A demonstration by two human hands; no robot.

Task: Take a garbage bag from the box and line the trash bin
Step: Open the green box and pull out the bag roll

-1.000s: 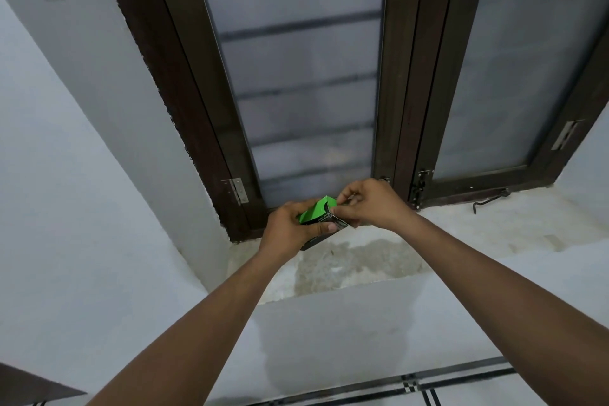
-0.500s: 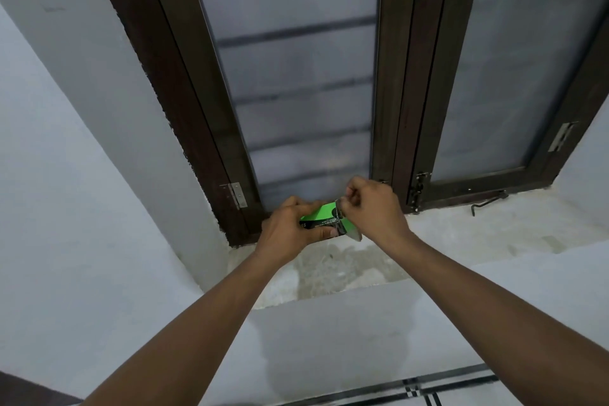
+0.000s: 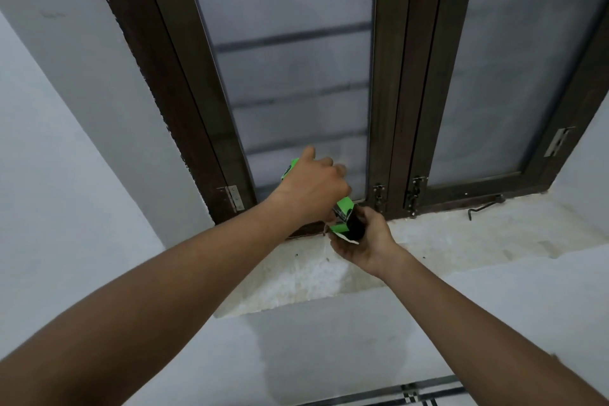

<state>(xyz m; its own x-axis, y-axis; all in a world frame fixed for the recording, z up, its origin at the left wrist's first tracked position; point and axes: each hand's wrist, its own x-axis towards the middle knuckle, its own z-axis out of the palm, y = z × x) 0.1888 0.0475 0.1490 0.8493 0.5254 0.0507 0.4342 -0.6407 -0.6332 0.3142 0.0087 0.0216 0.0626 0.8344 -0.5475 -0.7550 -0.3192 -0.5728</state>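
Note:
A small green garbage bag box [image 3: 344, 206] is tilted with its open end pointing down and to the right, above the window sill. My left hand [image 3: 313, 188] grips the box from above and hides most of it; only the box's two ends show. A black roll of garbage bags [image 3: 356, 224] sticks out of the open lower end, beside a green flap. My right hand [image 3: 362, 245] is cupped under that end with its fingers closed on the black roll. No trash bin is in view.
A stained pale window sill [image 3: 445, 241] runs beneath my hands. Behind it stands a dark wooden window frame [image 3: 392, 109] with frosted panes. A loose metal latch hook [image 3: 484, 208] lies on the sill at the right. A white wall fills the left side.
My left hand has lifted and tipped the box so its open end faces down. My right hand has dropped below it, and the black roll now shows coming out.

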